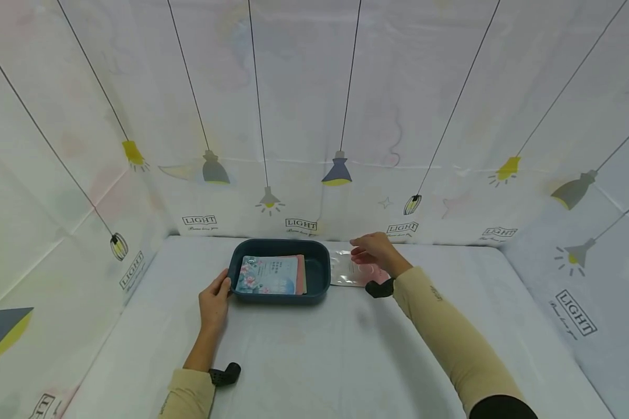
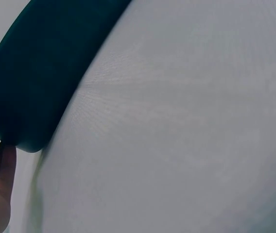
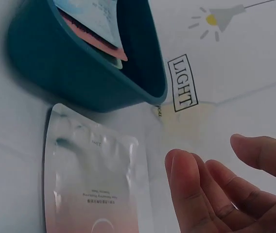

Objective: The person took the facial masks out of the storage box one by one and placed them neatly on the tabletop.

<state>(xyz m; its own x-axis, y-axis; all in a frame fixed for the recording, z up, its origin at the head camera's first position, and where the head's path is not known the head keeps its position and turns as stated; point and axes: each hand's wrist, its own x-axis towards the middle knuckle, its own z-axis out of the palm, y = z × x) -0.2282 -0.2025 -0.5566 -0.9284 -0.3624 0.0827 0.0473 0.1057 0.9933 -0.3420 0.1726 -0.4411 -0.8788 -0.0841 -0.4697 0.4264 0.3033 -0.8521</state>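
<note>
A dark teal plastic bin (image 1: 322,291) stands on the white table and holds a stack of flat sachets. On top lies a light blue floral sachet (image 1: 272,274), with pink and pale green edges under it. My left hand (image 1: 215,305) holds the bin's left end; the left wrist view shows its thumb (image 2: 7,167) against the wall, the other fingers partly hidden. Flat on the table beside the bin's right end lies a silver-and-pink face mask sachet (image 3: 92,174). My right hand (image 1: 374,251) hovers above this sachet, fingers loosely bent, holding nothing.
A white cloth backdrop (image 1: 304,116) printed with hanging lamps rises behind and beside the table (image 1: 314,361). The bin stands near the table's back edge. Black camera mounts (image 1: 380,288) sit on both wrists.
</note>
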